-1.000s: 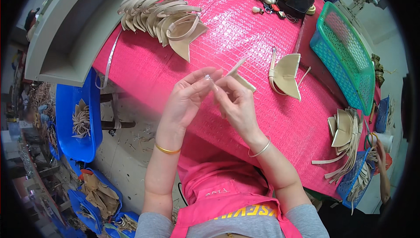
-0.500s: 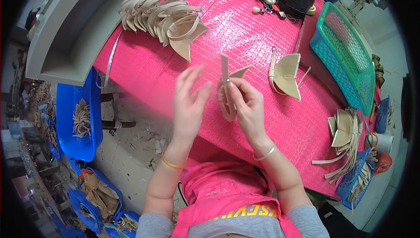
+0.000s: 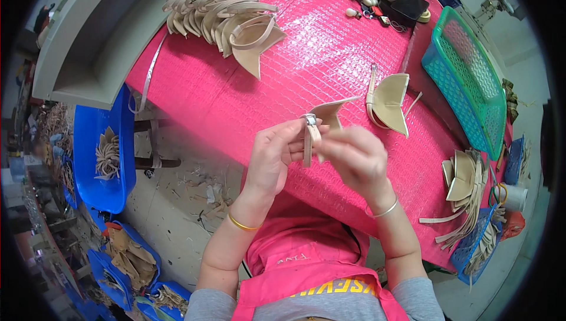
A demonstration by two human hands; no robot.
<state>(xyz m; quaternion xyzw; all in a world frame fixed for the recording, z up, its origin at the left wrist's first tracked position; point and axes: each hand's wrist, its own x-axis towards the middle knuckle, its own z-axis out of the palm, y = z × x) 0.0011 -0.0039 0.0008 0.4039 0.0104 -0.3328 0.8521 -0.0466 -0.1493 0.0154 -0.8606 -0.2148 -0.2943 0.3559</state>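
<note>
Whereas the right hand (image 3: 358,159) held the strap (image 3: 307,151) earlier, left hand (image 3: 272,154) now grasping it, right blurred, hold unclear

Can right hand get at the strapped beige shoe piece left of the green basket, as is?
Probably yes: the shoe piece lies on the pink tabletop beyond the right hand, with nothing visible between. That hand is blurred near the buckled strap, perhaps occupied.

Your right hand (image 3: 358,159) is blurred; whether it grips the beige strap (image 3: 308,154) cannot be told. The silver buckle (image 3: 311,120) is too small for its fastening to show. The same hand partly hides the beige panel (image 3: 333,110). The upper edge cuts off the grey shelf (image 3: 127,32).
</note>
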